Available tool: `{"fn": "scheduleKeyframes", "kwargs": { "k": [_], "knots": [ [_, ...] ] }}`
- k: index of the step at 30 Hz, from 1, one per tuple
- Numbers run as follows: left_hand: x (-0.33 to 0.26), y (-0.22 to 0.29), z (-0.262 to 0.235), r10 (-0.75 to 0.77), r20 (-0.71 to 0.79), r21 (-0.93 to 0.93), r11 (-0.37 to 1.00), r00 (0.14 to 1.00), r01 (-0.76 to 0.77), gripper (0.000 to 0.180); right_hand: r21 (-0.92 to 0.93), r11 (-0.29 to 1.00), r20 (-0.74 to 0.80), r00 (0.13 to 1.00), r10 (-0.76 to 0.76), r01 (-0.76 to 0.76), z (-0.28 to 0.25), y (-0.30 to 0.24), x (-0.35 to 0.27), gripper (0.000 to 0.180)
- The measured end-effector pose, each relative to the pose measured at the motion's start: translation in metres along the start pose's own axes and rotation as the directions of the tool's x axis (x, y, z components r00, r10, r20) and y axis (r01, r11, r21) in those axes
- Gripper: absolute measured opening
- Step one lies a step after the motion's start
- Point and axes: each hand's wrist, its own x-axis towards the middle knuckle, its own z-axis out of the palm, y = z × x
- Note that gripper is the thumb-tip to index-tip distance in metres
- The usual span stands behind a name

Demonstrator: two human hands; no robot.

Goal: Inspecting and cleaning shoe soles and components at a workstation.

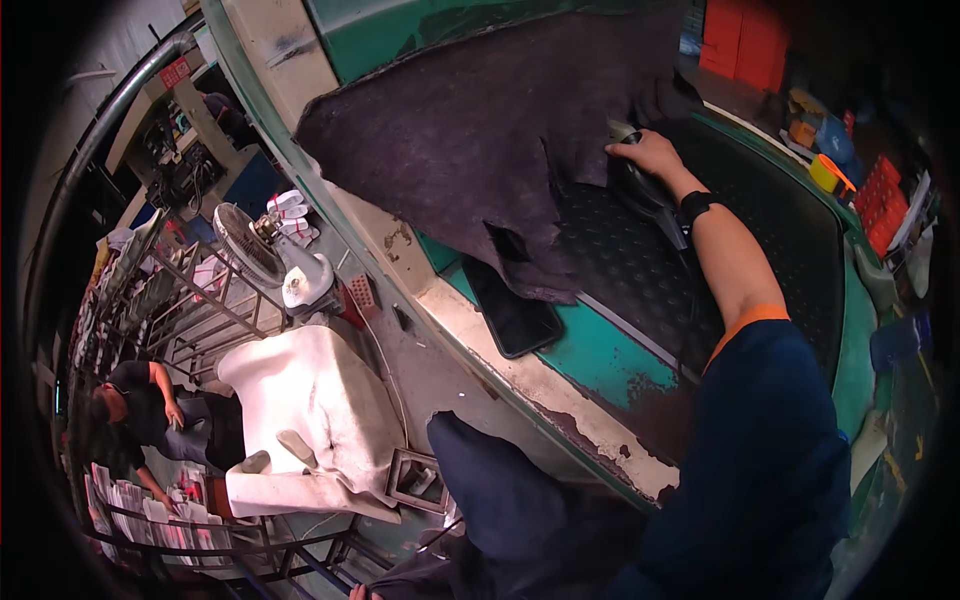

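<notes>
Hide (470,140): dark, matt, grainy leather, upper centre
Mat (640,270): black textured rubber
Table edge (560,390): chipped, rusty painted metal
Phone (515,315): glossy black

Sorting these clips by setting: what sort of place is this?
Probably a leather or shoe workshop: a dark hide spread on a green machine table, metal racks, and a fan on the floor.

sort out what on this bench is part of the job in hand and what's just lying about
In hand:
- right hand, gripping the black hand tool
- large dark grey leather hide draped over the bench
- black ribbed rubber mat under the tool

Lying about:
- black flat phone at the green bench edge
- white round fan
- yellow tape roll

The left hand is barely in view.
</notes>
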Motion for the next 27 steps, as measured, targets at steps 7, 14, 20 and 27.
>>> {"fn": "scheduleKeyframes", "kwargs": {
  "k": [7, 14, 20, 27],
  "knots": [
    [-0.001, 0.008, -0.002, -0.089, -0.058, -0.023, 0.996, 0.994, 0.088, 0.028, -0.131, 0.989, 0.026, 0.997, 0.077, -0.073, 0.006, 0.0, -0.002, 0.096],
    [-0.01, -0.013, -0.008, 0.038, -0.106, -0.112, 0.993, 0.994, -0.05, 0.023, 0.2, 0.98, 0.2, 0.979, -0.035, -0.006, -0.037, 0.026, -0.1, 0.073],
    [0.018, 0.026, 0.016, 0.183, -0.015, -0.587, 0.795, 0.983, -0.157, 0.033, 0.338, 0.936, 0.178, 0.983, 0.038, -0.098, -0.063, 0.008, -0.217, 0.052],
    [0.029, 0.142, -0.012, 0.658, 0.086, -0.968, 0.234, 0.748, -0.094, 0.066, 0.93, -0.106, 0.289, 0.878, -0.381, -0.352, -0.076, -0.095, -0.337, 0.052]
  ]
}}
